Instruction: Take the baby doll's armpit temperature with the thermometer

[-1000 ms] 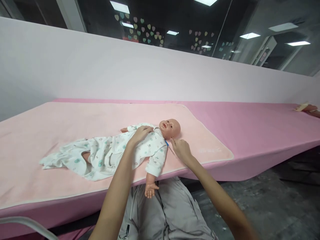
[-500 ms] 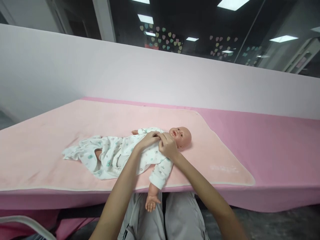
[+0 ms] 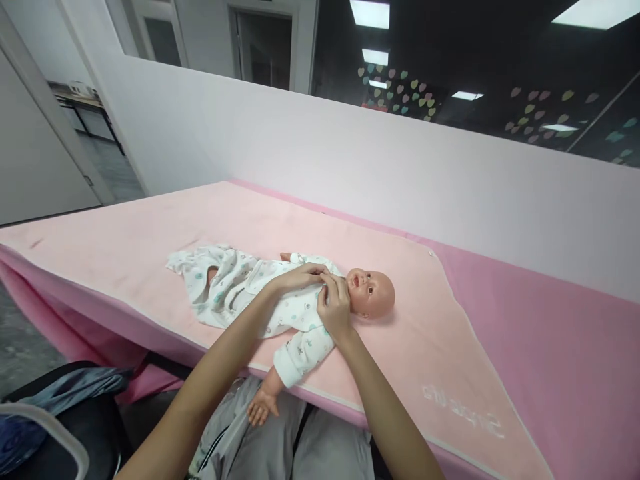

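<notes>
A baby doll (image 3: 373,293) lies on its back with its bald head to the right. It wears white printed baby clothes (image 3: 295,310); loose trousers (image 3: 215,273) trail off to the left, with a bit of leg showing through an opening. Just under the doll's chin, my left hand (image 3: 307,275) pinches the top at the neckline. My right hand (image 3: 336,303) is closed on the same spot, its fingers meeting those of the left. What lies between the fingertips is too small to make out. The doll's near arm (image 3: 265,397) hangs over the table edge above my lap.
A peach mat (image 3: 400,387) with pale lettering covers much of the pink-covered table (image 3: 565,333). Behind it runs a low white wall (image 3: 400,173) beneath dark glass. A chair (image 3: 65,427) with cloth on it stands at lower left.
The view has turned to the left, bringing a doorway and the chair into sight. Both hands stay at the doll's neckline, with the fingers slightly shifted.
</notes>
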{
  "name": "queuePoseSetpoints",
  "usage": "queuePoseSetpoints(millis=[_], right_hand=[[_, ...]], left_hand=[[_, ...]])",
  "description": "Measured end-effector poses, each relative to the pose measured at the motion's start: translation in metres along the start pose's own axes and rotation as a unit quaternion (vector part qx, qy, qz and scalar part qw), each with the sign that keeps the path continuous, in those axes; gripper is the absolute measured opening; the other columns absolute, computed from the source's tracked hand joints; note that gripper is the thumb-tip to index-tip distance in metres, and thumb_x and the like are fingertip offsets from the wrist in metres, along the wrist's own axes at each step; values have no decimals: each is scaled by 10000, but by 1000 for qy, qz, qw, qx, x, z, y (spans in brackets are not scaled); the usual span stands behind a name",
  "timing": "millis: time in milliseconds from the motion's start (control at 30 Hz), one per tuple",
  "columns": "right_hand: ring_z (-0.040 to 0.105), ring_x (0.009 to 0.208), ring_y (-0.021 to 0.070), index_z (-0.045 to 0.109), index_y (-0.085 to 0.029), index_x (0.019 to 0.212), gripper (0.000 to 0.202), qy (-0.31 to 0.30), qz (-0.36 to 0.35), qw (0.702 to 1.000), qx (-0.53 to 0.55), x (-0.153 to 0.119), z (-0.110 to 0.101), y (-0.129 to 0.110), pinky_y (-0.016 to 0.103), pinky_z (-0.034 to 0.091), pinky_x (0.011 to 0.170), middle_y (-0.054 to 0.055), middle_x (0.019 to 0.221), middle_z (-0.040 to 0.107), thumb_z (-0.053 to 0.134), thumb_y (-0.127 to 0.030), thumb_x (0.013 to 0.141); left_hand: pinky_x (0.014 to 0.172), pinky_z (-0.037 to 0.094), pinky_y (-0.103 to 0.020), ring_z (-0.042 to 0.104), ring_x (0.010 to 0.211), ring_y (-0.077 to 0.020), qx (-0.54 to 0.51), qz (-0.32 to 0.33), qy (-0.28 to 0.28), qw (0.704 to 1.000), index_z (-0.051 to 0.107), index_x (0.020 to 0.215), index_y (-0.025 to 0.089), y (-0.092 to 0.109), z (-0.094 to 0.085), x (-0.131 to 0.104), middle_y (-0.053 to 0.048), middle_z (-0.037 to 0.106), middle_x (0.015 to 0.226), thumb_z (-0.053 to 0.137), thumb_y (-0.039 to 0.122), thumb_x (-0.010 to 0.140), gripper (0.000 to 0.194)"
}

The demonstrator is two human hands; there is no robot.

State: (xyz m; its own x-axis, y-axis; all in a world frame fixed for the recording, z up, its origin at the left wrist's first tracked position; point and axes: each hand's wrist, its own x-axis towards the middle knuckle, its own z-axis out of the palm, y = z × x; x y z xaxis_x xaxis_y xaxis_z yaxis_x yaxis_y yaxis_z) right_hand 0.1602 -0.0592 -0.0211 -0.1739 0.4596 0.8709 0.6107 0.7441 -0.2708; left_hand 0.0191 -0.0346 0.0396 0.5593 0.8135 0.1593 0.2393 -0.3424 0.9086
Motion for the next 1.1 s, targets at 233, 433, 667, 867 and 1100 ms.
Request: queuePoseSetpoints(millis=[233, 433, 667, 867, 1100], right_hand=[[608, 942, 181, 547, -164, 1126, 343, 45, -41, 998, -32, 1, 3, 3, 343, 506, 850, 91, 1025, 658, 358, -72, 855], [602, 900, 181, 529, -153, 1118, 299, 76, -41, 996, -25, -1, 4, 4, 339, 510, 821, 94, 969, 652, 394, -91, 859], [589, 922, 187, 516, -169, 1098, 288, 73, -8, 997, -4, -3, 5, 5, 361, 513, 827, 89, 942, 620, 391, -102, 847], [541, 1040, 203, 494, -168, 1140, 354, 72, -10, 997, 20, -3, 0, 2, 379, 497, 891, 115, 1052, 568, 411, -86, 805], [524, 1067, 203, 486, -175, 1153, 371, 75, 1, 997, 30, -3, -1, 1, 387, 487, 918, 118, 1085, 526, 400, -89, 802]], left_hand=[[773, 405, -285, 540, 821, -172, -20, -17, 0, 1000, 599, 797, 125, -1, 3, 3, -20, 603, 793, 536, 251, 720, 160], [784, 396, -281, 537, 803, -160, -51, -11, 24, 998, 614, 745, 133, -7, 3, 5, -8, 601, 763, 563, 237, 693, 127], [702, 429, -283, 546, 701, -151, -99, 19, 90, 991, 592, 615, 131, -24, -4, 12, -30, 600, 659, 552, 162, 656, 65], [768, 419, -261, 561, 787, -139, -83, 18, 52, 995, 656, 770, 134, -13, -1, 5, -20, 642, 783, 591, 137, 649, 137], [758, 427, -256, 568, 761, -126, -99, 5, 27, 995, 660, 871, 128, -9, 0, 5, -16, 633, 755, 616, 129, 655, 220]])
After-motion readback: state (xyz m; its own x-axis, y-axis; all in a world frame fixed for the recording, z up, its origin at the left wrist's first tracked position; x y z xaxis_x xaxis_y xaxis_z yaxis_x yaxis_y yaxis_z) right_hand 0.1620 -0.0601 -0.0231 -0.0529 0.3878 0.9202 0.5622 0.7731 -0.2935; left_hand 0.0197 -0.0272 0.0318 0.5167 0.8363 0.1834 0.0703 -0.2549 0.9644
